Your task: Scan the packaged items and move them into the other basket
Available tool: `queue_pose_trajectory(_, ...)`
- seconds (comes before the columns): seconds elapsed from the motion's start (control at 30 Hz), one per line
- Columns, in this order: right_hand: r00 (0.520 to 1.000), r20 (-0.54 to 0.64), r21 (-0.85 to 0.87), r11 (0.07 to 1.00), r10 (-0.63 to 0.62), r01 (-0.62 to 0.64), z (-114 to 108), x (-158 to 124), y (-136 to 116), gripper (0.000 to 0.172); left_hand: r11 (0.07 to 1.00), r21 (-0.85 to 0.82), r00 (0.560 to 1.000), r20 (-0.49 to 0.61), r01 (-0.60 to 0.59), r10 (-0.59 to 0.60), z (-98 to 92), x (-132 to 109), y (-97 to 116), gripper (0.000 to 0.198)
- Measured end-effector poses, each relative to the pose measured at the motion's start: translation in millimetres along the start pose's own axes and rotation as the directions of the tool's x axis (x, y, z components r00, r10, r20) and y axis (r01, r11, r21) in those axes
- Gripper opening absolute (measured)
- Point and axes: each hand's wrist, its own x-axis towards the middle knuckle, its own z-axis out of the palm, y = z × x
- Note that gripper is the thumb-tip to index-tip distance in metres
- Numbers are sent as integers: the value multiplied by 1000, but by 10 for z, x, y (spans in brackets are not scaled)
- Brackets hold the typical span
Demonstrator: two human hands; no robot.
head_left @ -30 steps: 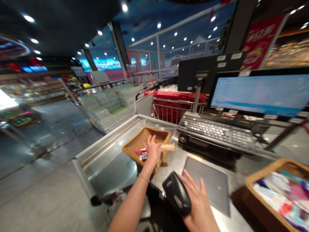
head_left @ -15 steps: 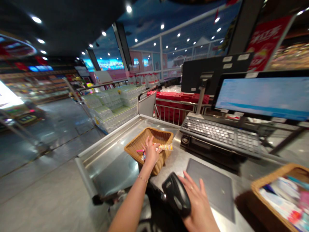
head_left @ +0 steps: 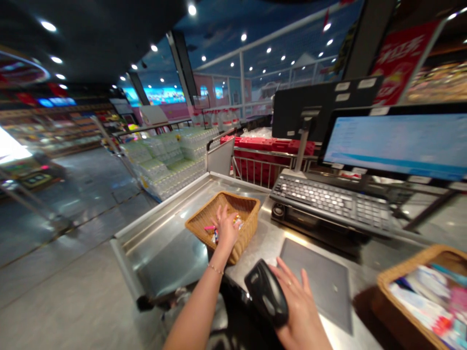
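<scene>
Small bright-wrapped packets (head_left: 237,222), including a thin pink stick-like item (head_left: 209,227), lie inside a tan woven wicker basket (head_left: 242,245), which stands on a brushed stainless-steel checkout counter (head_left: 164,257).

Left hand (head_left: 226,228): reaches down into the basket, fingers (head_left: 221,213) curled and bunched among the packets. Whether they grip a packet cannot be told. A thin gold-coloured bracelet (head_left: 215,269) circles the wrist.

Right hand (head_left: 297,311): lies near the counter's near edge, fingers (head_left: 301,277) spread and extended, beside a black handheld barcode scanner (head_left: 266,294). The scanner sits against the hand, but whether the hand grips it cannot be told. A ring (head_left: 289,282) shows on 1 finger.

Right of the scanner: 1 dark grey rectangular counter mat (head_left: 321,282). Far of the mat: 1 black cash-register keyboard (head_left: 328,204) and 1 lit point-of-sale monitor (head_left: 396,141), with 1 black rear-facing display (head_left: 314,107) beyond. Near right: 1 second wicker basket (head_left: 412,265) holding colourful packages. Far left: shrink-wrapped bottled water (head_left: 164,160). Far centre: red crates (head_left: 266,155) behind a metal rail.
</scene>
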Motion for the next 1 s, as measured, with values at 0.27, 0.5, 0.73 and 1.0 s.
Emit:
queue_pose_trajectory(0.27, 999, 29, -24, 1000, 19, -18, -67, -16, 77, 66, 999, -22, 998, 30, -50, 51, 115, -11, 125, 26)
queue_pose_trajectory(0.5, 999, 9, -16, 999, 40, -40, -91, -44, 134, 61, 996, -48, 996, 51, -73, 76, 200, -16, 217, 26)
queue_pose_trajectory(0.73, 988, -113, -6, 994, 108, -110, -116, -80, 97, 55, 994, -52, 992, 78, -98, 102, 271, -32, 329, 26)
queue_pose_trajectory(1.0, 974, -163, 12, 988, 155, -156, -146, -100, 99, 53, 985, -63, 983, 78, -164, 168, 413, -45, 410, 26)
